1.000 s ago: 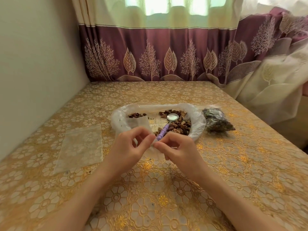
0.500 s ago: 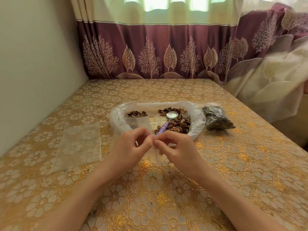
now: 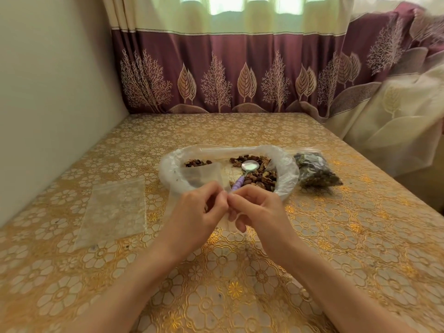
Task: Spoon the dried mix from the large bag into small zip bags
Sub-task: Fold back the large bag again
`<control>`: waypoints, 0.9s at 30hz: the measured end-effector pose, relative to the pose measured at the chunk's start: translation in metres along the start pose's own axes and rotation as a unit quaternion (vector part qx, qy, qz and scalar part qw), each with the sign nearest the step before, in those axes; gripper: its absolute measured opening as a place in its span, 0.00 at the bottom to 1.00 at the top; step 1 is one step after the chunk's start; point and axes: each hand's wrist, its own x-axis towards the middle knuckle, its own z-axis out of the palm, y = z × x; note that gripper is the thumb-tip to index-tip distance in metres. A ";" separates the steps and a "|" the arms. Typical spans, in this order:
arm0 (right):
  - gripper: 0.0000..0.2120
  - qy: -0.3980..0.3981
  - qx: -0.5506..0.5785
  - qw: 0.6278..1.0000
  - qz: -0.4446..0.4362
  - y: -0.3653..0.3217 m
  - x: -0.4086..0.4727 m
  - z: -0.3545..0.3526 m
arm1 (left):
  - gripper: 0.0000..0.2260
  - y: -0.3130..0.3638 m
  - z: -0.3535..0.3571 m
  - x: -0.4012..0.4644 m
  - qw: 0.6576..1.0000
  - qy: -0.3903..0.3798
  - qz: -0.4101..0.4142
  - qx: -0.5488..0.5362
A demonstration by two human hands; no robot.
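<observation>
The large clear bag (image 3: 168,169) lies open in the middle of the table, with brown dried mix (image 3: 262,177) inside. A spoon (image 3: 249,165) with a purple ribbed handle rests in the mix, bowl up. A small empty zip bag (image 3: 201,174) stands upright in front of the large bag. My left hand (image 3: 199,212) and my right hand (image 3: 258,210) both pinch its near edge, fingertips meeting between them. The lower part of the zip bag is hidden behind my hands.
Flat on the gold patterned tablecloth at the left lies another empty zip bag (image 3: 115,210). A filled zip bag (image 3: 314,170) of dark mix sits right of the large bag. A wall runs along the left side, and curtains (image 3: 240,75) hang behind and at the right.
My two hands have drawn closer together on the small zip bag's edge until the fingertips touch. The spoon and the other bags have not moved.
</observation>
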 end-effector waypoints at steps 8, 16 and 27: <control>0.07 0.045 0.119 0.990 0.059 -0.004 0.006 -0.010 | 0.12 0.004 -0.002 0.001 0.999 0.009 -0.016 -0.046; 0.07 0.218 -0.337 0.903 -0.153 0.003 0.012 -0.021 | 0.11 -0.001 -0.010 -0.002 1.000 0.005 -0.001 0.004; 0.06 0.177 -0.044 0.983 0.006 -0.006 0.017 -0.042 | 0.22 -0.020 -0.043 0.013 0.969 0.166 -0.148 -0.105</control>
